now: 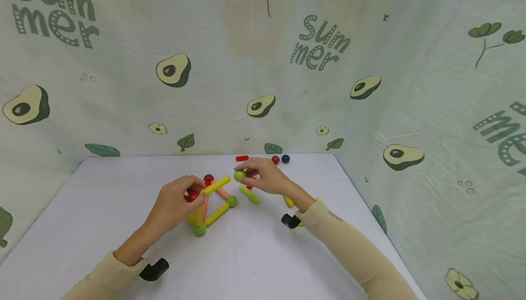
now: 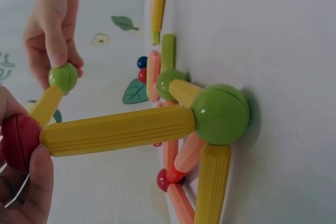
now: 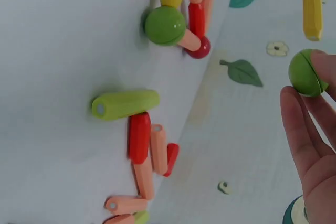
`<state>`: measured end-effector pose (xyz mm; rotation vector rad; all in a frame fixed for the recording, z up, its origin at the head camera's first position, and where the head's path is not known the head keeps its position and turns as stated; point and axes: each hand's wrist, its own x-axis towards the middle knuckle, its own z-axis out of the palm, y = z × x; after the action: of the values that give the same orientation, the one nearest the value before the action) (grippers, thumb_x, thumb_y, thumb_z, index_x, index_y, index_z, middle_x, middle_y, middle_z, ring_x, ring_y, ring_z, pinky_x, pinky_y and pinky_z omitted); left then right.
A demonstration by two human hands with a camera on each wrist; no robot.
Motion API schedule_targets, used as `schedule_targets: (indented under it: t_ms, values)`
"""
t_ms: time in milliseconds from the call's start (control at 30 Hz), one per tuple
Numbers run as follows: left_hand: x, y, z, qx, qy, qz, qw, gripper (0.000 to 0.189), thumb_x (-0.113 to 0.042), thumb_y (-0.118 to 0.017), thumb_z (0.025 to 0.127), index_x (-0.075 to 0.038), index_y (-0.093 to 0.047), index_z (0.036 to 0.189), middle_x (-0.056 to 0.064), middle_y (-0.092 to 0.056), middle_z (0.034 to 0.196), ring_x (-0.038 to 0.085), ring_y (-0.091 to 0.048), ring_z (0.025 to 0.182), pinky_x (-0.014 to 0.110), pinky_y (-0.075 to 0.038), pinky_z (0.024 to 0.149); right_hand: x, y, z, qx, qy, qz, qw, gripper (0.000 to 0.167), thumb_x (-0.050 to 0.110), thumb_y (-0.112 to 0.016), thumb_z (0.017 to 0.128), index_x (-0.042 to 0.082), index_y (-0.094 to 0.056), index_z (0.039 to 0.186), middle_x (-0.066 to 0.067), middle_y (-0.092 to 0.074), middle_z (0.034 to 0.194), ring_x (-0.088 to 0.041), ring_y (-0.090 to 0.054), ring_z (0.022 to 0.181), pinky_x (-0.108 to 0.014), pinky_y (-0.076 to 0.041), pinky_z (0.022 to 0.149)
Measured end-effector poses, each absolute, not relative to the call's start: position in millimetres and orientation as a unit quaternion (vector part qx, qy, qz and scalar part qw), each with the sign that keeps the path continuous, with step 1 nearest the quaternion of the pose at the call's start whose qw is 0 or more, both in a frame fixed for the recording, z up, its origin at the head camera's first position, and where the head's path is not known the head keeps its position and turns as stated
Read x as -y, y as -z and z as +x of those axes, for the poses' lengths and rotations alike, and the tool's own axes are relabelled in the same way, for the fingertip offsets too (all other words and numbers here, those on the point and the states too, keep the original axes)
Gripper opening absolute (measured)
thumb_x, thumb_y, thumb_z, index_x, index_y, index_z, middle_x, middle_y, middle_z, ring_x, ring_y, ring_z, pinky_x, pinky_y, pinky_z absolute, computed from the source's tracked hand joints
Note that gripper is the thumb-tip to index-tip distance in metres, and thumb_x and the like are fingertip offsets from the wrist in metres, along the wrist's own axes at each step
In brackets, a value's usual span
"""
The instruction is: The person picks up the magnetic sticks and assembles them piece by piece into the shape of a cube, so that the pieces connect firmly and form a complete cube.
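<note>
My left hand (image 1: 176, 199) grips a red ball (image 2: 21, 142) at the top of a structure of magnetic rods and balls. From that ball a yellow rod (image 2: 118, 129) runs down to a green ball (image 2: 221, 114) on the table, and another yellow rod (image 1: 216, 185) sticks out toward the right. My right hand (image 1: 265, 175) pinches a loose green ball (image 3: 305, 73) between thumb and fingers. In the right wrist view a small gap separates this ball from the yellow rod's tip (image 3: 313, 31). The structure's base also has a green ball (image 1: 232, 201) at its right corner.
Right of the structure lies a lime green rod (image 3: 125, 104). Beyond it are red rods (image 3: 139, 137) and salmon rods (image 3: 158, 149). A red ball (image 1: 275, 159) and a dark blue ball (image 1: 285, 158) sit at the table's back edge, before a printed cloth (image 1: 213, 122).
</note>
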<state>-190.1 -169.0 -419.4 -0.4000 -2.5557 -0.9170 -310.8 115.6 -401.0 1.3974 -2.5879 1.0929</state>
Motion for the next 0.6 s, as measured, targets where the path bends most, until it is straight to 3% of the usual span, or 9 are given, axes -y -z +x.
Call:
schedule_targets:
  t_ms: [433, 600]
  values:
    - [179.1, 418.6, -191.5, 0.922, 0.298, -0.154, 0.191, 0.023, -0.010, -0.084, 0.088, -0.014, -0.076, 0.110, 0.000, -0.074, 0.104, 0.017, -0.065, 0.090, 0.031, -0.060, 0.074, -101.6, 398.5, -299.1, 0.807, -0.357, 0.470, 0.005, 0.035, 0.010, -0.081, 0.096, 0.003, -0.073, 0.129, -0.005, -0.075, 0.121, -0.012, -0.073, 0.095, -0.022, -0.060, 0.086]
    - [185.8, 415.3, -192.9, 0.924, 0.281, -0.171, 0.197, 0.024, -0.009, -0.084, 0.088, -0.014, -0.077, 0.110, 0.001, -0.074, 0.105, 0.017, -0.062, 0.088, 0.029, -0.059, 0.071, -98.9, 396.8, -296.8, 0.818, -0.340, 0.463, 0.010, 0.037, 0.015, -0.081, 0.096, 0.007, -0.073, 0.131, -0.002, -0.075, 0.122, -0.009, -0.072, 0.097, -0.022, -0.059, 0.087]
